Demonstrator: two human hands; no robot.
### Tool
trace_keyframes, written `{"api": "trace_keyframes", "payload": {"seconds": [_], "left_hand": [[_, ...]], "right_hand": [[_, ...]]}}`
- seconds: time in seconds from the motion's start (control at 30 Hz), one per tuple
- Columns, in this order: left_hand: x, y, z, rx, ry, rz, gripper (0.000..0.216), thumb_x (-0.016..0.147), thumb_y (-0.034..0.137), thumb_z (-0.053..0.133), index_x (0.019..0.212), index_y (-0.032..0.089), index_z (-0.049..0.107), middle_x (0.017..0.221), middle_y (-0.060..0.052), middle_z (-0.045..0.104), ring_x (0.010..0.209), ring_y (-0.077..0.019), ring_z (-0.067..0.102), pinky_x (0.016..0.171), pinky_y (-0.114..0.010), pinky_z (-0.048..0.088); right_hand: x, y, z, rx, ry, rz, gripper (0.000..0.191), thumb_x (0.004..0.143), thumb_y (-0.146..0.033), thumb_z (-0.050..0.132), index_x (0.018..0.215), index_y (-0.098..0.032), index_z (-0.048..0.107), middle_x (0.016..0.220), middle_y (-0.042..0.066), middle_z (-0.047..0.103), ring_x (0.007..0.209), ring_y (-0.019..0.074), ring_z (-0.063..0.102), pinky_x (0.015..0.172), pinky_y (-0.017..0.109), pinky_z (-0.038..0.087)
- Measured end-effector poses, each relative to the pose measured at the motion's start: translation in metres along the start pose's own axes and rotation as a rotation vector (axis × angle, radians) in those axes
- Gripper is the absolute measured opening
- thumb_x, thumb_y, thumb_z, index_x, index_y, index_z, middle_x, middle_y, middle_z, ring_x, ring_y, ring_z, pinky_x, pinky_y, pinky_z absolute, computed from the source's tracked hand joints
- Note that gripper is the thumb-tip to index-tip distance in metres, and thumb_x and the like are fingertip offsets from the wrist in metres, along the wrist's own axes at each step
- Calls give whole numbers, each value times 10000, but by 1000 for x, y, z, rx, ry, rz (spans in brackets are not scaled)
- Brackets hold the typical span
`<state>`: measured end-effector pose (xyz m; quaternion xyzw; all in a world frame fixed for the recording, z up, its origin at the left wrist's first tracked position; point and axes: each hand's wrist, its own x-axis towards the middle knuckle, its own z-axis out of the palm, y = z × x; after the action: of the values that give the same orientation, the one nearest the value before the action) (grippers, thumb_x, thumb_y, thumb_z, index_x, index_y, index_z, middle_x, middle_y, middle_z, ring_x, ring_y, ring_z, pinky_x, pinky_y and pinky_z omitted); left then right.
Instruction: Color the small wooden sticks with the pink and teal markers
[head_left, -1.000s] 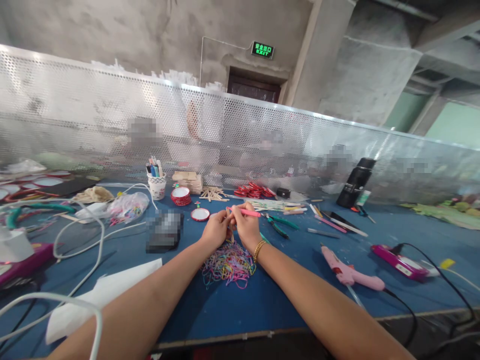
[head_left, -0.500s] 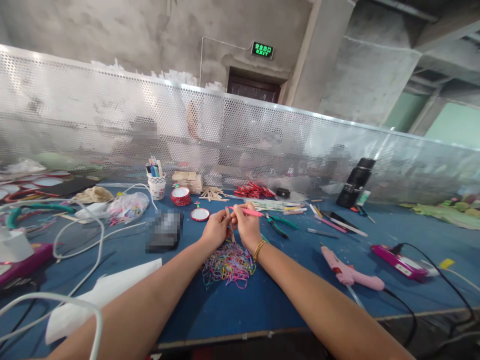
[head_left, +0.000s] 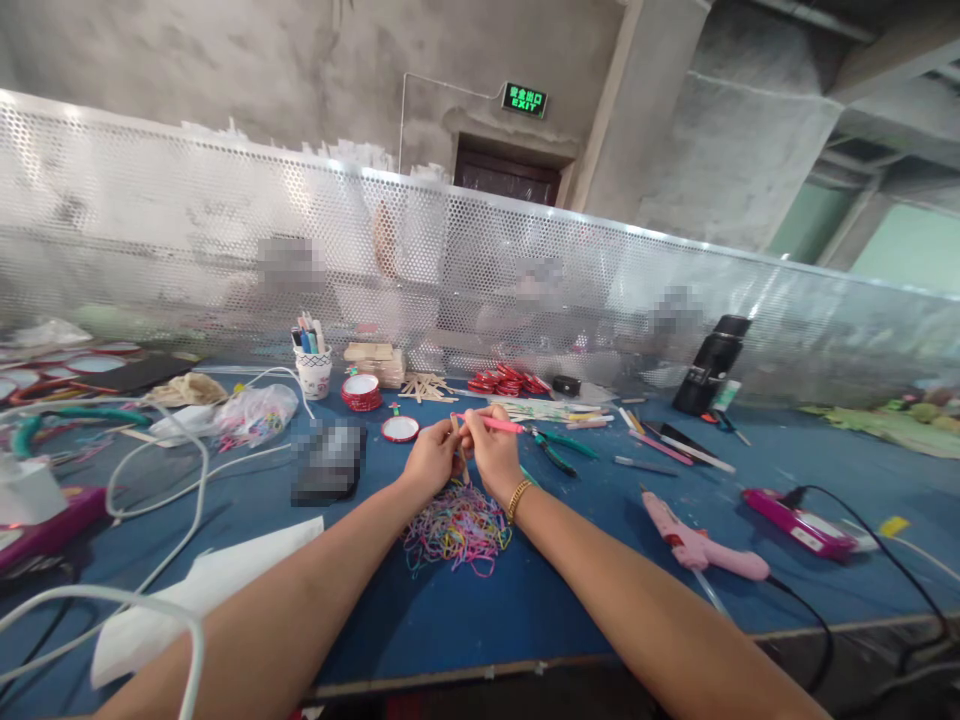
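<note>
Pinching a wooden stick [head_left: 464, 470] in the left hand [head_left: 433, 462] and a pink pen [head_left: 504, 425] in the right hand [head_left: 493, 450], with the tip close to the stick's upper end; cannot tell if touching. Held above the blue table [head_left: 442, 635], between near and far edges, just beside a tangle of coloured bands [head_left: 459, 535] and near green-handled pliers [head_left: 556, 460].

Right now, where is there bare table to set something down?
Bare patches of blue table lie between the tangled strings and its near edge, and between the green-handled pliers and pink glue gun. White cables and paper crowd the left; wooden sticks and red discs, the far side.
</note>
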<state>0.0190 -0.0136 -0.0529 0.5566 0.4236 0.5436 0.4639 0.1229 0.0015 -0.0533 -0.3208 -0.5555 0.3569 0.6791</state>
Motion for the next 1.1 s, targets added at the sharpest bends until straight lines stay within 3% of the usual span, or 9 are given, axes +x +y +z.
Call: {"api": "trace_keyframes", "payload": {"seconds": [1.1], "left_hand": [[3, -5, -2, 24, -3, 19, 333, 794, 496, 636, 706, 201, 511, 519, 41, 518, 438, -96, 467, 434, -197, 363]], "right_hand": [[0, -1, 0, -47, 4, -53, 303, 837, -493, 626, 820, -218, 500, 595, -45, 603, 490, 108, 562, 474, 207, 453]]}}
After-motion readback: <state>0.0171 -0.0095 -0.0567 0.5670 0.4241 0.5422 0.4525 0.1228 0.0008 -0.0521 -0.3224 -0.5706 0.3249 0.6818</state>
